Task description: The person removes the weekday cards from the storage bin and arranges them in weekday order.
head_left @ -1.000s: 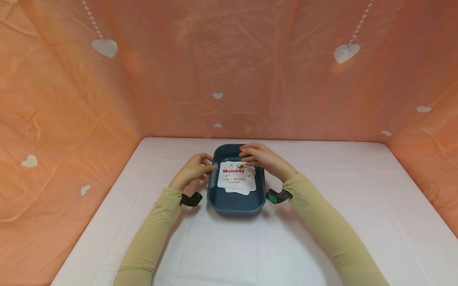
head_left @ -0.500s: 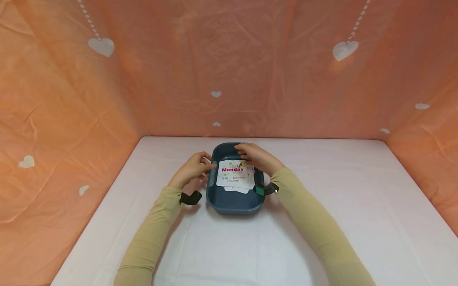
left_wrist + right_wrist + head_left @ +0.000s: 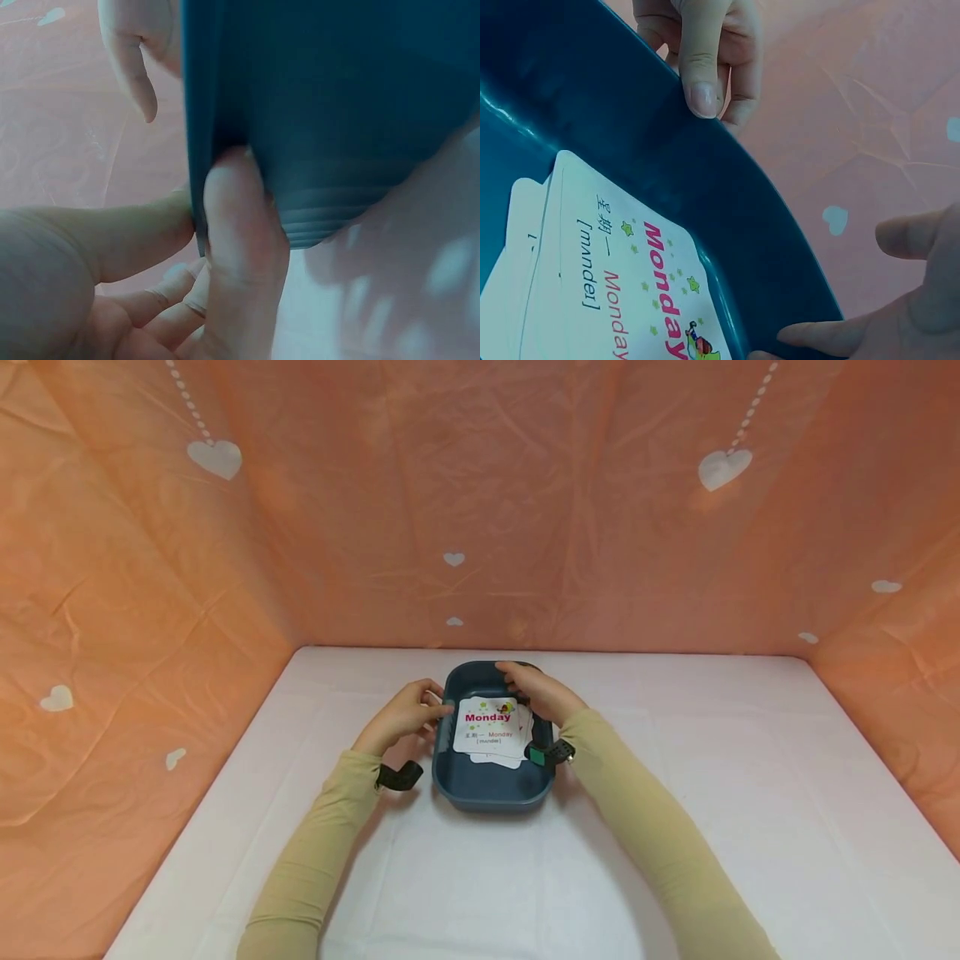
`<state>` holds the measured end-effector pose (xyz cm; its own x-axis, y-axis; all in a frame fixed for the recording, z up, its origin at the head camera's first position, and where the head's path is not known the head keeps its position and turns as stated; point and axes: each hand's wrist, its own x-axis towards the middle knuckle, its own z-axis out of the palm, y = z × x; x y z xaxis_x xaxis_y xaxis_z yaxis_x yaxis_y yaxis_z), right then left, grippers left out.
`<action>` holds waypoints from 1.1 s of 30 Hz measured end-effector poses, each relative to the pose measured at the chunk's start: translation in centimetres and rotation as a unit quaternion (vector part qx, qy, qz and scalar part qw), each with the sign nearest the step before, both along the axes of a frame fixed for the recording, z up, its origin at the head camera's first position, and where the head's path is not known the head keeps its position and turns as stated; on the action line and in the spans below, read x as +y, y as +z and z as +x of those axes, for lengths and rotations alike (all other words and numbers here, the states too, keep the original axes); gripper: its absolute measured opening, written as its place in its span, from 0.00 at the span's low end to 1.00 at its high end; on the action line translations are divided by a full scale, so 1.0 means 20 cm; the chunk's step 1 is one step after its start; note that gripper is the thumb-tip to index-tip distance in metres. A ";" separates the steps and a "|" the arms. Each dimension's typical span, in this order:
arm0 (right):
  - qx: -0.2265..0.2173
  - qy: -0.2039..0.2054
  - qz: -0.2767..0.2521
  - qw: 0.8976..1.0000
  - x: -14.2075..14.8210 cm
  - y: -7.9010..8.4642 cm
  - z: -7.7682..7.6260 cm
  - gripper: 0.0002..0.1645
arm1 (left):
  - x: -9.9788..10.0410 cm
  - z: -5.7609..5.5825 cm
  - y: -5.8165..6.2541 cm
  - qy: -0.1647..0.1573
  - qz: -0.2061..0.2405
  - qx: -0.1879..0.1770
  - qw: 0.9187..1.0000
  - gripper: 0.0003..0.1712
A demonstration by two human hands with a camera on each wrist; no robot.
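A dark blue plastic tray (image 3: 491,795) stands on the white-covered table, holding a small pile of white cards. On top lies a card (image 3: 486,727) printed "Monday" with green stars. My left hand (image 3: 402,717) pinches the tray's left rim, thumb over the inside and a finger beneath, as the left wrist view shows. Over the far right part of the tray is my right hand (image 3: 542,693), which holds no card. In the right wrist view its thumb stands apart, outside the rim, and a fingertip (image 3: 810,335) lies at the tray's edge.
The white tabletop (image 3: 465,885) stretches around the tray. Orange cloth walls (image 3: 525,527) with white hearts rise behind and at both sides. Black bands (image 3: 400,776) with devices sit on the wrists, the right one hanging over the tray's edge.
My right hand and forearm have moved left, further over the tray, with the wrist device now overlapping its right rim. The left hand keeps its pinch; tray and cards look unmoved.
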<state>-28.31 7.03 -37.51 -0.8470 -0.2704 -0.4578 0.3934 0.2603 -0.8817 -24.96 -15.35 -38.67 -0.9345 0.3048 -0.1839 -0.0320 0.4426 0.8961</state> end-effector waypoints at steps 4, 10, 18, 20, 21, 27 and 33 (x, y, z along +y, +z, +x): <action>-0.007 0.008 0.018 1.000 0.00 0.01 0.01 0.40 | 0.01 0.01 0.02 0.008 -0.008 -0.013 1.000 0.21; -0.016 0.018 0.045 0.999 0.01 0.03 0.01 0.42 | 0.01 0.00 0.01 0.011 -0.011 -0.009 1.000 0.22; -0.034 0.031 0.063 0.997 0.01 0.03 0.00 0.41 | 0.01 0.00 0.00 0.005 -0.010 -0.011 1.000 0.22; -0.034 0.034 0.066 0.997 0.01 0.03 0.00 0.38 | 0.01 0.00 0.00 0.005 -0.014 -0.011 1.000 0.22; -0.033 0.037 0.067 0.997 0.01 0.03 0.00 0.35 | 0.01 0.00 0.00 0.005 -0.015 -0.012 1.000 0.22; 0.000 0.069 0.085 0.994 0.01 0.01 0.00 0.11 | 0.01 0.00 0.00 0.008 -0.014 -0.016 1.000 0.23; 0.036 0.104 0.113 0.987 0.01 0.00 -0.01 0.19 | 0.01 0.00 0.01 0.009 -0.017 -0.018 1.000 0.22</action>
<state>-28.54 7.17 -37.52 -0.8159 -0.3399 -0.4677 0.2497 0.5225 -0.8153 -24.91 -15.16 -38.50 -0.9328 0.2802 -0.2266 -0.0718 0.4718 0.8788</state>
